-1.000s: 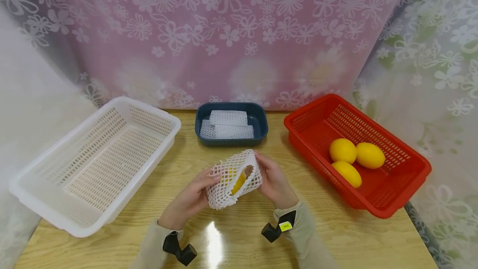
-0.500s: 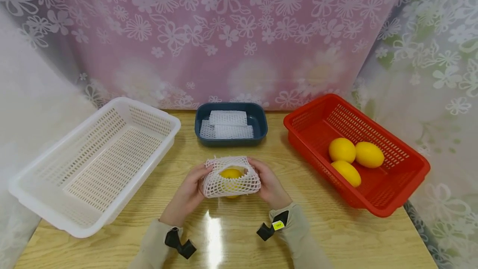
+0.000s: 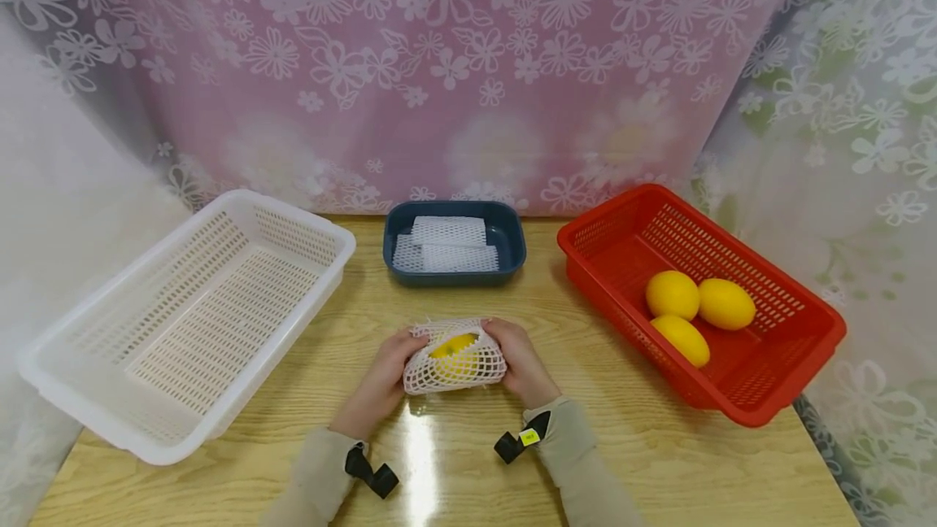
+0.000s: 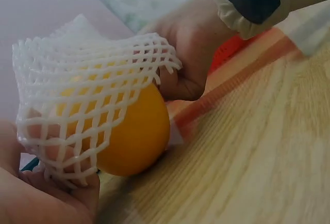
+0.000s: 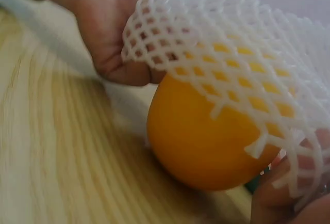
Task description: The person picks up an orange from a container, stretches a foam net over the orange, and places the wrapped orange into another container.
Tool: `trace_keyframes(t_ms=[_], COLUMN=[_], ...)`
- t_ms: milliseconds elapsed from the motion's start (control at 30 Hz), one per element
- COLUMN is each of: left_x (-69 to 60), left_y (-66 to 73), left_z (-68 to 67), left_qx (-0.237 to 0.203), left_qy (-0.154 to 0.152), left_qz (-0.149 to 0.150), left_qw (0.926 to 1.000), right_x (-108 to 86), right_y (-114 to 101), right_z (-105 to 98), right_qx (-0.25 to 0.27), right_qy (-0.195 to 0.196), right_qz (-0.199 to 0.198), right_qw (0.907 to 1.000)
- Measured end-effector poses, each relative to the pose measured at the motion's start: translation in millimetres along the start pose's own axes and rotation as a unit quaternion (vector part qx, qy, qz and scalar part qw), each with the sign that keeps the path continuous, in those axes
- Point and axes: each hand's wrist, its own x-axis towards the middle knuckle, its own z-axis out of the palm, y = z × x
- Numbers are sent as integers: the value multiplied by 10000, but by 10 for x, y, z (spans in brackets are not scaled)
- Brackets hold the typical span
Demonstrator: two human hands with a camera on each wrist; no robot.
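A white foam net sleeve (image 3: 420, 378) is stretched between my two hands in the head view, low over the table. Inside it sits a smooth yellow oval fruit (image 3: 451, 346), showing through the sleeve's mouth. My left hand (image 3: 384, 376) grips the sleeve's left side, and my right hand (image 3: 518, 364) its right side. From the left wrist, the net (image 4: 93, 100) covers the fruit's upper part, while its bare lower part (image 4: 139, 136) bulges out close to the table. In the right wrist view the fruit (image 5: 206, 131) also protrudes below the net; some fingertips are behind the mesh.
Behind my hands a dark blue tray (image 3: 454, 278) holds several folded foam nets (image 3: 459, 258). To the right, a red basket (image 3: 776, 393) contains three yellow fruits (image 3: 672, 296). A white slotted basket (image 3: 220, 332) stands at the left. A pink flowered curtain (image 3: 439, 104) hangs behind.
The sleeve was tilted up at the right; my hands have levelled it and lowered it towards me. The fruit now shows through a narrower opening. Baskets and tray have not moved.
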Motion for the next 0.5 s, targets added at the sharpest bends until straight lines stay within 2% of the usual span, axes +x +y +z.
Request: trace_keyframes(t_ms=[133,200,267,367,433,500], left_x=[26,25,33,48,61,67], left_y=[-49,-59,-69,-77,-83,-86], left_z=[28,46,60,78,83,83], left_qx=[546,899,1439,2147,2470,2641], left_qy=[245,424,629,904,995,1008], left_qz=[108,240,453,753,862,886], left_qw=[9982,9948,9866,9696,9600,9551], right_x=[32,41,44,41,35,31], right_y=[56,74,83,94,98,103], right_z=[-4,2,12,23,25,22], right_qx=[-640,-901,-1148,-1650,-2006,-2366], right_qy=[292,351,424,522,601,654], right_qz=[-199,-292,-387,-608,-734,-873], right_qw=[9973,9949,9917,9830,9751,9655])
